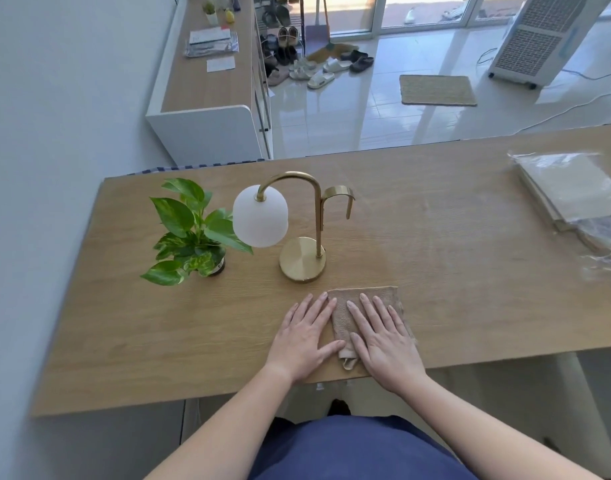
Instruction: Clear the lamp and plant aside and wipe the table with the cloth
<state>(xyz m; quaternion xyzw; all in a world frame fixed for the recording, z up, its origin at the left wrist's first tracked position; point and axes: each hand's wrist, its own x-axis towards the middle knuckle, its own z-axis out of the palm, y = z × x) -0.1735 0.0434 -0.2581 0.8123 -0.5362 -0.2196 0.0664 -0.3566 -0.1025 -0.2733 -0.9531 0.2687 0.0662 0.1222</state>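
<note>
lamp point(302, 263) is standing upright at twelve o'clock from the cloth point(342, 311), plant point(189, 233) at ten. both hands are lying flat, gripping nothing: right hand point(383, 337) on the soft cloth, left hand point(305, 336) beside it. lamp's looking top-heavy, shade point(260, 216) fragile; i'd be taking the stem point(319, 230).

The right hand point(383, 337) lies flat on the cloth point(342, 317), so everything under its fingers point(366, 310) and palm is hidden. Only strips past the fingertips and beside the left hand point(305, 336) show. Far left of the fingers, the plant point(189, 230) hides most of its pot point(218, 268). Far right of them, a blurred plastic-wrapped stack point(574, 192) and the table point(470, 271) are cut off by the edge.
</note>
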